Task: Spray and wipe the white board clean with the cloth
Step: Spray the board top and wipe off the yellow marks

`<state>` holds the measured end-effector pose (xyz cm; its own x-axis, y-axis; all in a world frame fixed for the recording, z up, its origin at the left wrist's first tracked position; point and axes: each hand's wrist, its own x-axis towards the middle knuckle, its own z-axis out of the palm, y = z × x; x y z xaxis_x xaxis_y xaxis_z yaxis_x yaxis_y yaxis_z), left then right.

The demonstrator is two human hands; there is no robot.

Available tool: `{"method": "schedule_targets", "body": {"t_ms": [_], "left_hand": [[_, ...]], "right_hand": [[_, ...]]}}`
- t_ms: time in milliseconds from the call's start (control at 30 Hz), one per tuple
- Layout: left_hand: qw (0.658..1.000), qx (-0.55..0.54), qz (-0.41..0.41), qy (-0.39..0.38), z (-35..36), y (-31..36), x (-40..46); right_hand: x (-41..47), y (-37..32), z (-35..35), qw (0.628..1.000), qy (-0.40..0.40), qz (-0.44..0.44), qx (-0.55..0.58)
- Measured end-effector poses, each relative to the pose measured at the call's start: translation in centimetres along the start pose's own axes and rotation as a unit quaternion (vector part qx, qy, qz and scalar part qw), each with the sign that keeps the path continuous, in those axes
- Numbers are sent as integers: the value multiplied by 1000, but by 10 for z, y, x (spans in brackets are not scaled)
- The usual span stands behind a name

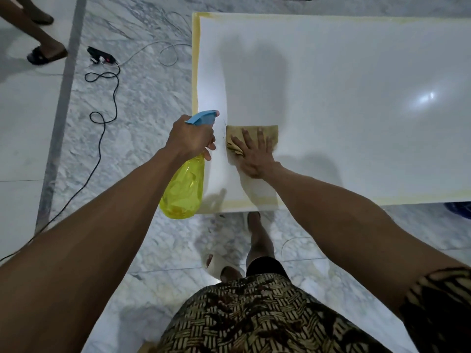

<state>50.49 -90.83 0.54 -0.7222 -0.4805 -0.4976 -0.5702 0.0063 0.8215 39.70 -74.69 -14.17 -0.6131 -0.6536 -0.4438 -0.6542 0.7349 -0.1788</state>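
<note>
Head view: I stand over the white board (344,110), which lies flat on the marble floor (153,103), its edges trimmed in pale yellow. My right hand (254,154) presses the tan cloth (267,132) against the board near its left edge, fingers straight and spread over the fabric. My left hand (191,138) grasps the neck of the yellow spray bottle (184,189), its blue nozzle (204,117) aimed toward the board, just beside the cloth. A black cable (107,98) snakes across the floor to the left.
</note>
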Motion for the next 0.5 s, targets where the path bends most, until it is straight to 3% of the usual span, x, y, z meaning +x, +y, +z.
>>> {"method": "schedule_targets", "body": {"t_ms": [333,500], "left_hand": [[1000,8,-11,1,2,-9,-33],[1000,18,21,-2,-3,5,-39]], "right_hand": [[-82,-22,32,998,-57,-20,16],[-101,-32,22,989,-143,2,47]]}}
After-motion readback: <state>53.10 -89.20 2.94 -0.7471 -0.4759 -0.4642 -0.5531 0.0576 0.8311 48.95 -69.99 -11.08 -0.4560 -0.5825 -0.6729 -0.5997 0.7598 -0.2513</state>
